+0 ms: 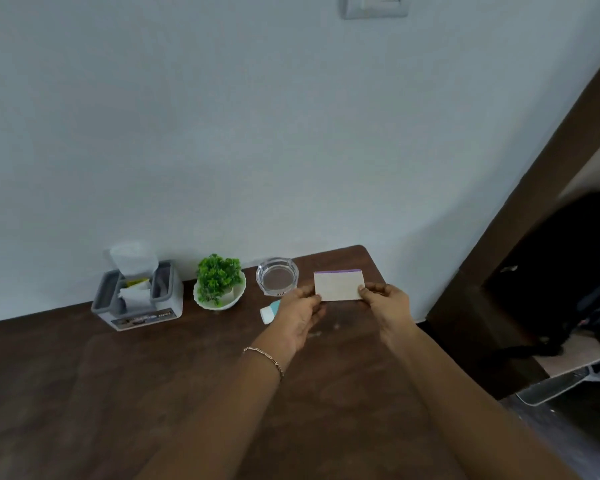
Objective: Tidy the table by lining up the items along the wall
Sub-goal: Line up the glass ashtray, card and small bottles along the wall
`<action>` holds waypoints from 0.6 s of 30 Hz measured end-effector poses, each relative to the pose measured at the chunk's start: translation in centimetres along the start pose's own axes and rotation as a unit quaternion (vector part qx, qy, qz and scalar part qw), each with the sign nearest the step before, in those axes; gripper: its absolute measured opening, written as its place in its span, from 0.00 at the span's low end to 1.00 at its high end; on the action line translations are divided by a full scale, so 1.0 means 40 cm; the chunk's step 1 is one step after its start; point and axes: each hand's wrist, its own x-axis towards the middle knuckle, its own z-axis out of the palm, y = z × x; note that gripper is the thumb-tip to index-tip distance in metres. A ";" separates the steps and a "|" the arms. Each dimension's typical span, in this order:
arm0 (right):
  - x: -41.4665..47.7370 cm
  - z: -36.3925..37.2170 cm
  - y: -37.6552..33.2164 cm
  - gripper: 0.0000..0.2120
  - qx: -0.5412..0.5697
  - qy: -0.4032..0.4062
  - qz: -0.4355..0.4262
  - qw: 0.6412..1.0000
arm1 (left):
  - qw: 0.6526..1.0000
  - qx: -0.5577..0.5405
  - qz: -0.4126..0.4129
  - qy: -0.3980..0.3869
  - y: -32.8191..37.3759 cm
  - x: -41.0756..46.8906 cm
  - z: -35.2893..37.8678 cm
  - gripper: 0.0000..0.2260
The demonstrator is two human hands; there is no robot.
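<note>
Brown table (153, 393): both hands' grip holds beige card (339, 285); no legible writing.

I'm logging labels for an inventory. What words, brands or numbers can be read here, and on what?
None can be read.
Tissue box: a printed label on its front, too blurred to read.
Glass ashtray: dark marks at its near rim, too small to read.
Card held by both hands: purple top edge, no visible text.
Small white and teal item: no legible print.

Wall switch plate (374, 5) up top, black backpack (565, 271) at right — dark door frame (520, 202) alongside
</note>
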 end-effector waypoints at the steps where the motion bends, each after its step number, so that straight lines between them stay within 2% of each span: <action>1: 0.034 0.014 -0.004 0.05 -0.019 0.015 -0.011 1.000 | 1.000 0.012 -0.003 -0.013 0.009 0.029 0.007 0.12; 5: 0.156 0.061 0.003 0.04 -0.088 0.049 -0.013 0.995 | 0.996 0.078 -0.018 -0.049 0.017 0.146 0.024 0.11; 12: 0.284 0.125 0.025 0.06 -0.202 0.067 -0.040 0.976 | 0.986 0.161 -0.034 -0.026 -0.006 0.307 0.037 0.11; 18: 0.311 0.153 0.019 0.08 -0.273 0.073 -0.095 0.955 | 0.981 0.192 0.001 -0.014 -0.027 0.350 0.048 0.11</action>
